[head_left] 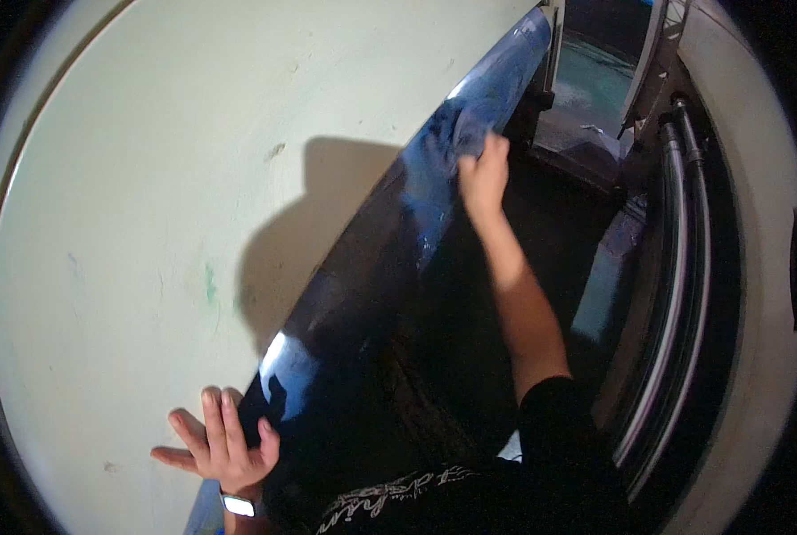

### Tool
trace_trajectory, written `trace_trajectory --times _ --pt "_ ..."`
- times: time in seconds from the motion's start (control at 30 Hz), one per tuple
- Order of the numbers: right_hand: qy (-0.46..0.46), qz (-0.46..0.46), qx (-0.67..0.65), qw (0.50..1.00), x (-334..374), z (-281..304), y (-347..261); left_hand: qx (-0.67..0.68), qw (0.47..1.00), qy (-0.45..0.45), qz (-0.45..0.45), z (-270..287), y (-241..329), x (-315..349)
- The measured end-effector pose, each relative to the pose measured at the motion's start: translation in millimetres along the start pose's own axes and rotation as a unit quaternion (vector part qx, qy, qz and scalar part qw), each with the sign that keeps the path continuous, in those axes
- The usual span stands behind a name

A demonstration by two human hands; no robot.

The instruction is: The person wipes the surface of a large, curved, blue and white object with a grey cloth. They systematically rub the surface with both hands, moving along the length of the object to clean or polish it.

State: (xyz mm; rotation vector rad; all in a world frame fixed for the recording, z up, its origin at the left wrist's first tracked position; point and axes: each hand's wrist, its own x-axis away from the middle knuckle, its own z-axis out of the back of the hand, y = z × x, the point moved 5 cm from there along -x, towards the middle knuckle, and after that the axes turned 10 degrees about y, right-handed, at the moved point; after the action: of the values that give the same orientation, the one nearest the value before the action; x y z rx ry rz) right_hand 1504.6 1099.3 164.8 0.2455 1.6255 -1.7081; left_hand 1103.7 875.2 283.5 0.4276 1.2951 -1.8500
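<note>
A long, glossy dark-blue curved surface [354,241], like a roller or a bent sheet, runs diagonally from lower left to upper right. Fingers spread, my left hand [229,450] lies against the pale panel [148,223] beside the lower part of that surface. My right hand [485,174] reaches to its upper part, with the fingers closed. A bluish, wrinkled patch [472,125] shows just past those fingers; whether it is a cloth or part of the glossy surface I cannot tell. Some motion blurs this hand.
Two shiny metal bars [679,294] run along the right side, inside a pale machine frame [755,312]. At the top right is an opening with a greenish floor [586,85]. Dark shadow hides much of the space below my right arm.
</note>
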Motion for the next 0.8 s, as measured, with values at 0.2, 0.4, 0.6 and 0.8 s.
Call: trace_trajectory --times 0.2,0.4,0.6,0.8 --pt "-0.135 0.096 -0.183 0.969 153.6 42.2 -68.0 0.014 0.999 0.004 0.032 3.7 -4.5 0.3" --pt "-0.021 0.07 0.013 0.997 40.3 15.1 -11.6 0.014 1.0 -0.003 0.025 3.7 -1.9 -3.4" --pt "-0.006 -0.029 -0.129 0.991 109.5 21.6 -21.3 -0.01 1.0 0.003 0.015 6.1 -2.6 1.9" --pt "-0.12 0.062 -0.108 0.985 208.9 28.9 -34.0 -0.014 1.0 0.018 0.002 1.2 -1.3 2.1"
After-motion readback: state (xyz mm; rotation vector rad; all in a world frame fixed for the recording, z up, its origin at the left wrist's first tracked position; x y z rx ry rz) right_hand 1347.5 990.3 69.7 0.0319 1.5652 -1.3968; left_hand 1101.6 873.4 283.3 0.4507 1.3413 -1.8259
